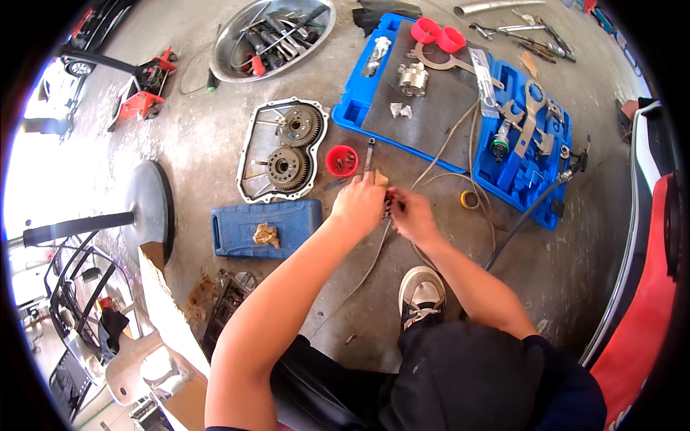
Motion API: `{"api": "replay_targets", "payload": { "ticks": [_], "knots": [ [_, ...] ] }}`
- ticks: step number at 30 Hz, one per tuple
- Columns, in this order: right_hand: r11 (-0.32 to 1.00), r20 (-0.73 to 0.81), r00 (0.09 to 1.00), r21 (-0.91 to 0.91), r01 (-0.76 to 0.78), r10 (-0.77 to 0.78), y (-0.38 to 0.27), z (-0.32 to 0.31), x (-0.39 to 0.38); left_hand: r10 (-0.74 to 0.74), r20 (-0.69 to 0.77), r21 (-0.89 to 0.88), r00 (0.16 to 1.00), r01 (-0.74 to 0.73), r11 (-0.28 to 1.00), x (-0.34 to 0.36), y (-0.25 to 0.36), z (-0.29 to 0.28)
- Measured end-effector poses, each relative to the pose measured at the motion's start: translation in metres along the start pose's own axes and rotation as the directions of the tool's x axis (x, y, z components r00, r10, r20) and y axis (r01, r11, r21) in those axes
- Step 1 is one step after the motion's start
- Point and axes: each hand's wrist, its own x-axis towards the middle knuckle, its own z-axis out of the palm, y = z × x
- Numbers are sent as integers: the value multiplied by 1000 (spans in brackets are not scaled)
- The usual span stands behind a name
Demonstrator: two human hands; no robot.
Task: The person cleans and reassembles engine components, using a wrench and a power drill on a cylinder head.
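My left hand (358,202) and my right hand (411,215) meet at the middle, fingers curled around a small dark and reddish object (389,202) that is mostly hidden. A tan piece (381,178) shows just beyond my left fingers, by a metal wrench-like tool (370,154) on the floor. A red cup of small metal parts (342,161) stands beyond my left hand. A cover plate with two gears (295,126) lies farther left, above a blue case (236,230) with crumpled brown paper on it. A yellow tape roll (469,200) is right of my right hand.
An open blue tool case (352,115) fills the upper right, with hoses crossing the floor (338,287) nearby. A steel bowl of tools (273,39), red jack (140,104), round-based stand (147,208) and cardboard (172,316) are around the left; a red car part (640,302) borders the right.
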Motion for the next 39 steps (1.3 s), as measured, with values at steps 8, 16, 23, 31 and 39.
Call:
{"api": "replay_targets", "payload": {
  "ticks": [8,16,23,31,39],
  "knots": [
    [953,-144,962,235,-193,230,12,-26,27,13,-156,-423,988,-79,903,-178,-47,-86],
    [998,-147,987,22,65,-61,-6,16,-56,-799,-410,-526,440,602,601,-501,-98,-57],
    [984,802,594,47,-169,64,-79,229,-87,-870,-253,-339,422,804,489,-578,-37,89],
    [697,942,298,111,-708,153,-127,295,-76,-829,-404,-546,387,625,558,-554,-62,153],
    [631,839,439,156,-760,321,-116,289,-88,-745,-636,-628,203,424,652,-599,-57,129]
  ]
}}
